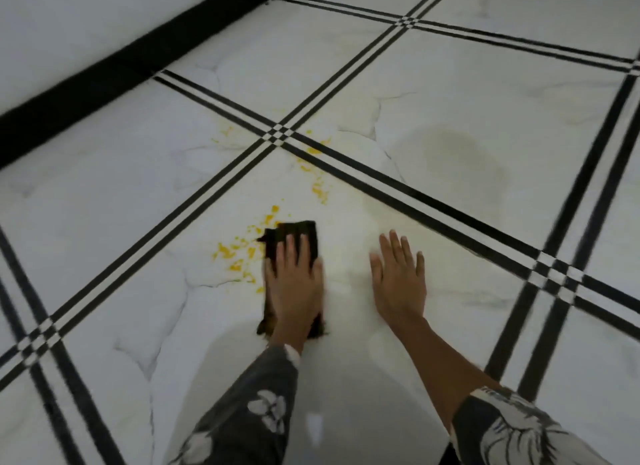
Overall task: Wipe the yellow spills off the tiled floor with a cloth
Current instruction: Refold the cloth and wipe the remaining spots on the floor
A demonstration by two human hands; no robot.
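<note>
Head view. The left hand [294, 284] lies flat on a dark cloth [303, 234], fingers straight and grip wide, pressing it to the white tiled floor [104, 204]. Yellow spills [235, 253] lie just left of the cloth, and more lie beyond it toward a crossing of black lines [280, 136]. The right hand [398, 277] rests flat on the floor right of the cloth and apart from it, grip wide, holding nothing.
</note>
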